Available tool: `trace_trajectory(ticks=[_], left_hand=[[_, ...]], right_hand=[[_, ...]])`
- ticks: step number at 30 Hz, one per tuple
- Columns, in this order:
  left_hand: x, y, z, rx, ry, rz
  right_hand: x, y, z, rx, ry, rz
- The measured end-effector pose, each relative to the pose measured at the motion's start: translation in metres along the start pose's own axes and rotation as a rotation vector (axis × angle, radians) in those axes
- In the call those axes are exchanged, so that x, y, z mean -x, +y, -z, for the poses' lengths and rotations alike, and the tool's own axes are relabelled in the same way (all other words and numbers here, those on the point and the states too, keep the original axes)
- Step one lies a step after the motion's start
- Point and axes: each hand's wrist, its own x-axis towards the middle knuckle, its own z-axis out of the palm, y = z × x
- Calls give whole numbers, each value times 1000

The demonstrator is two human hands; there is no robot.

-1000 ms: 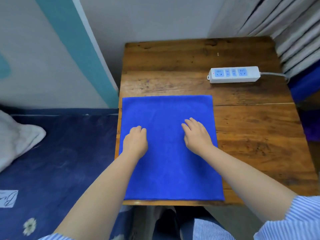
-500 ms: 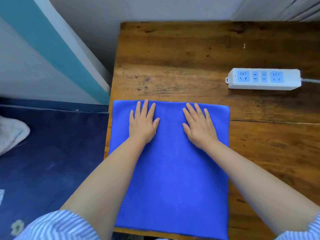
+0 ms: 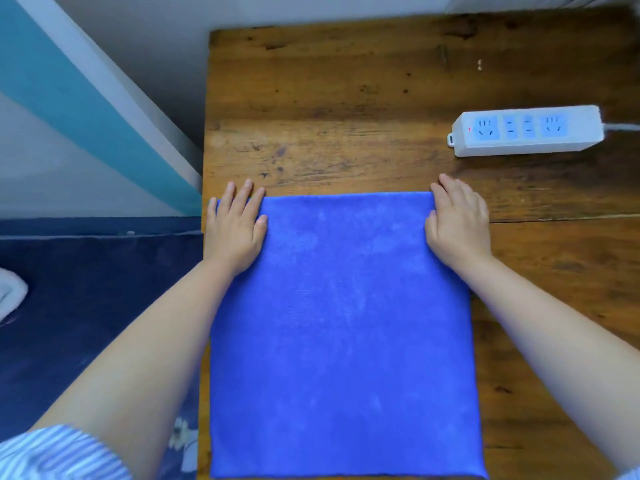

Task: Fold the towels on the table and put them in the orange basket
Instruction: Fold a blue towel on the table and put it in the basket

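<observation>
wooden table point(image 3: 346, 98) by a grey wall point(image 3: 242, 8), blue towel point(image 3: 343, 323) on it.

Towel: blue towel point(image 3: 343, 323) flat on wooden table point(image 3: 346, 116).
Hands: left hand point(image 3: 235, 226) and right hand point(image 3: 457, 223) flat on its far corners.
Background: white power strip point(image 3: 526, 131) far right.

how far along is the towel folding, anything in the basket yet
Early stage. Done: the blue towel lies flat and smooth on the wooden table, no fold visible. In hand: the left hand and right hand rest with straight fingers on its two far corners, probably about to start a fold. Left: all the folding and the move to the orange basket, which is out of view.
</observation>
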Motion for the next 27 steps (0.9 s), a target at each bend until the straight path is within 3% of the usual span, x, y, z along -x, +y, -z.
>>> trace_trajectory(ticks=[2, 5, 11, 14, 19, 22, 24, 27], left_hand=[[-1, -3, 8, 64, 67, -23], [-6, -6, 21, 72, 88, 16], [-22, 1, 47, -20, -191, 109], [-22, 4, 61, -126, -165, 107], [-21, 9, 95, -132, 257, 72], [-17, 13, 112, -56, 390, 20], [-2, 13, 113, -47, 377, -35], [30, -3, 96, -122, 232, -186]], right_hand=[[-3, -5, 9, 47, 46, -44], [-15, -14, 24, 160, -27, -101], [-27, -25, 44, 202, -216, -211], [-24, -26, 56, 168, -104, -244], [-21, -31, 85, 35, 227, -214], [-9, -31, 100, -76, 401, -219], [10, -29, 101, -127, 457, -225], [49, -22, 84, -124, 447, -220]])
